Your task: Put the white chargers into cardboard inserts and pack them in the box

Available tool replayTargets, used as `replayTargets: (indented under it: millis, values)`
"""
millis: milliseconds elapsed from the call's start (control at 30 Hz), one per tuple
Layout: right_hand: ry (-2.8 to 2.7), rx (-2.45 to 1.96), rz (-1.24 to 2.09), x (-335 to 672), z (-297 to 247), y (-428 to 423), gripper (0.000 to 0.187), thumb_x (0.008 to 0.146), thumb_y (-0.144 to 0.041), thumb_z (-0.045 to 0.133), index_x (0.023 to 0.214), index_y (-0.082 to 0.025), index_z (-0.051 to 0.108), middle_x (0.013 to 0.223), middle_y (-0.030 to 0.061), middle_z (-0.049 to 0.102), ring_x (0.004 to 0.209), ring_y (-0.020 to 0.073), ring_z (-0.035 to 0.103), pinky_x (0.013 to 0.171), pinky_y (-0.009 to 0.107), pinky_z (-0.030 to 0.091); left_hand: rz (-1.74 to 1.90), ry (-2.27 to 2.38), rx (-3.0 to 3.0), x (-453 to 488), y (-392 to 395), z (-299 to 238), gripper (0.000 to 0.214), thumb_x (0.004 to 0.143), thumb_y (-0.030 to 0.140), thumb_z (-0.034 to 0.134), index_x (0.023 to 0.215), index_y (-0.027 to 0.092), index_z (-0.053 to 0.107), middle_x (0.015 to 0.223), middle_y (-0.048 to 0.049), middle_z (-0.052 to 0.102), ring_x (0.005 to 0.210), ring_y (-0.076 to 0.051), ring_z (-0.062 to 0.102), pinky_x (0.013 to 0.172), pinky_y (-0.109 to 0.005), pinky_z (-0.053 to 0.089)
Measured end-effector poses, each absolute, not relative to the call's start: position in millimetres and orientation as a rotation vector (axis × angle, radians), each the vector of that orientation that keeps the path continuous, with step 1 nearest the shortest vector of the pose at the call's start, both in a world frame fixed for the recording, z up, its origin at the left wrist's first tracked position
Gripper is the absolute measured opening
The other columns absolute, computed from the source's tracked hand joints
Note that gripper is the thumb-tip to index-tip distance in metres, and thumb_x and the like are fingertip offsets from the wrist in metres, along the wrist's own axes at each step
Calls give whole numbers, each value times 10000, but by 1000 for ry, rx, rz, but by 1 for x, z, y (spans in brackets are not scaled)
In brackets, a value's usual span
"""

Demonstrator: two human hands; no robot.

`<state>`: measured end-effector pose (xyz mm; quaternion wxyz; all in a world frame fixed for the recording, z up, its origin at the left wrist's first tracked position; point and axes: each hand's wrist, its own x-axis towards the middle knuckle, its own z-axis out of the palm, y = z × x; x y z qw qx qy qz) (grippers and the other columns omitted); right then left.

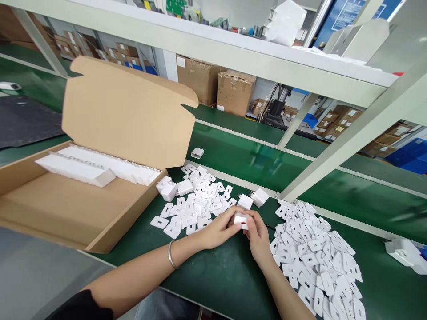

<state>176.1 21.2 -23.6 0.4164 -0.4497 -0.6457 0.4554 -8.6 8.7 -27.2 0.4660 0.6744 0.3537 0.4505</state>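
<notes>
- Head view: a green work surface (207,278) runs across the middle and bottom of the frame.
- On the left of the frame, a cardboard box (60,209) stands with its lid raised; white blocks (80,168) lie in two rows toward its far side.
- At lower right spreads a big heap of slotted white plates (320,258); a smaller heap (200,200) lies mid-frame, near the box.
- Just right of centre, the left hand (213,233) and right hand (258,238) both grip one white adapter (240,221), thumbs toward the camera.
- Two loose adapters (259,197) lie just beyond the hands; another (196,153) sits above the smaller heap.
- Smallest, on the held adapter's near face: apparently a reddish slot (243,222), though fingers hide its sides.
</notes>
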Motion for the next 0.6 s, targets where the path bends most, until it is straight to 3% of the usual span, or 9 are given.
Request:
replayTargets:
  millis: [133,367,600]
  values:
    - [-1657,-1108,1146,180,-23,23,482,1065,-645,423,1092,-221,652,694,-16,560,615,170,526,560,287,420,1104,807,1631,-8,9,-30,427,1068,538,505,1353,222,540,1079,-75,632,935,-216,607,839,-355,519]
    - [-1831,-1010,1108,183,-14,22,401,1043,-588,533,1231,-238,586,836,6,647,697,179,575,650,307,470,1169,732,1530,-12,9,-25,469,1027,620,546,1295,235,551,1105,-70,575,924,-207,549,777,-316,454]
    - [-1823,-920,1136,182,-13,19,361,1040,-531,569,1289,-270,556,823,-14,627,666,175,543,717,337,524,1170,679,1518,-15,5,-19,464,1012,619,580,1290,251,534,1118,-67,559,937,-211,550,807,-324,447]
